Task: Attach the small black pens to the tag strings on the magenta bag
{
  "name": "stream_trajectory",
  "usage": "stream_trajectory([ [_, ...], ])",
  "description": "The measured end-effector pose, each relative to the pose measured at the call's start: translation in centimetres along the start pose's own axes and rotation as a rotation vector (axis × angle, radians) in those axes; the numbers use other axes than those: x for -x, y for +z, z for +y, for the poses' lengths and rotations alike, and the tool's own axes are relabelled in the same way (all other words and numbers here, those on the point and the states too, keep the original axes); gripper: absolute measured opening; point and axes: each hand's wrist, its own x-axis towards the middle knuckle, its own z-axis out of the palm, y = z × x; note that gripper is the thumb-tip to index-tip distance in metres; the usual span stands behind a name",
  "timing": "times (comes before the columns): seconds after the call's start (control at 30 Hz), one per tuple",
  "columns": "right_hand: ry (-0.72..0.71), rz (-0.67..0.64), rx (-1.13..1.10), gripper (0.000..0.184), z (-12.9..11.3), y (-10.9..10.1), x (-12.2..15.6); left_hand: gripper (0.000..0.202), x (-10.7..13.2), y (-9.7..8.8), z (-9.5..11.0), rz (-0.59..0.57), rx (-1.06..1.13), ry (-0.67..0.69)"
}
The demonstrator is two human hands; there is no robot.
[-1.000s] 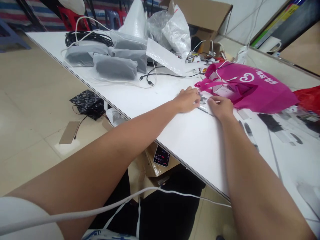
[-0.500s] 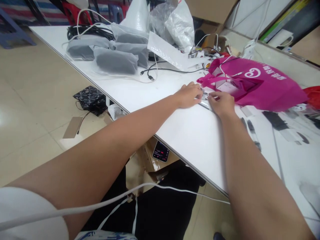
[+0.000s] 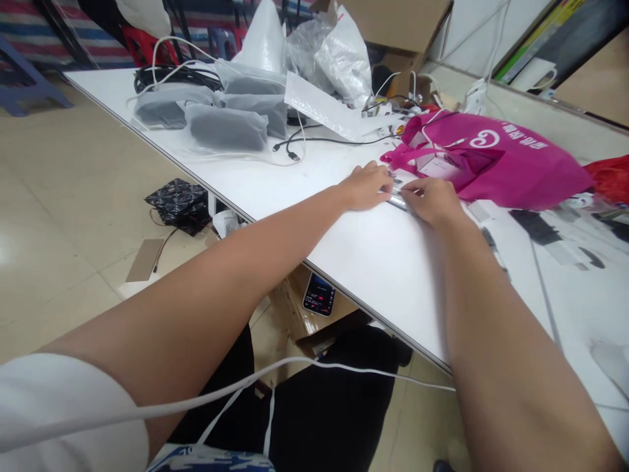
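Both of my arms reach out over a white table [image 3: 373, 255]. My left hand [image 3: 366, 187] rests on the tabletop with its fingers curled over the left end of a small flat clear packet [image 3: 398, 195] holding dark bits. My right hand [image 3: 432, 200] pinches the packet's right end. The two hands nearly touch, just in front of a bright pink tote bag [image 3: 501, 167] lying on its side. What the packet holds is too small to name.
Several grey foam-wrapped packs [image 3: 226, 124], black and white cables [image 3: 295, 147], clear plastic bags [image 3: 339, 59] and a cardboard box [image 3: 398, 26] lie at the far end. A red bag [image 3: 612, 177] sits right. Below the table edge are a phone [image 3: 318, 295] and a black patterned pouch [image 3: 177, 203].
My hands have closed in on each other over the packet, and the right hand has slid a little left. The view has shifted slightly.
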Motion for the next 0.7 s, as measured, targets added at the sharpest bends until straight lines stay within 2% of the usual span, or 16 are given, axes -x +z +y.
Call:
stream_trajectory([
  [0.2,-0.017,-0.010,0.128,0.012,0.0,1.1,-0.7,0.025,-0.1,0.0,-0.2,0.001,0.001,0.005],
  [0.33,0.035,-0.014,0.149,0.017,0.0,0.9,-0.5,0.025,-0.1,-0.1,-0.1,0.001,-0.011,0.002],
  [0.5,0.193,0.042,-0.022,0.019,0.2,-0.7,1.2,0.025,0.1,-0.2,0.0,-0.010,-0.001,0.020],
  [0.7,0.330,0.195,-0.395,0.020,-0.3,-1.7,4.4,0.037,0.2,-0.7,0.7,-0.042,-0.027,0.007],
])
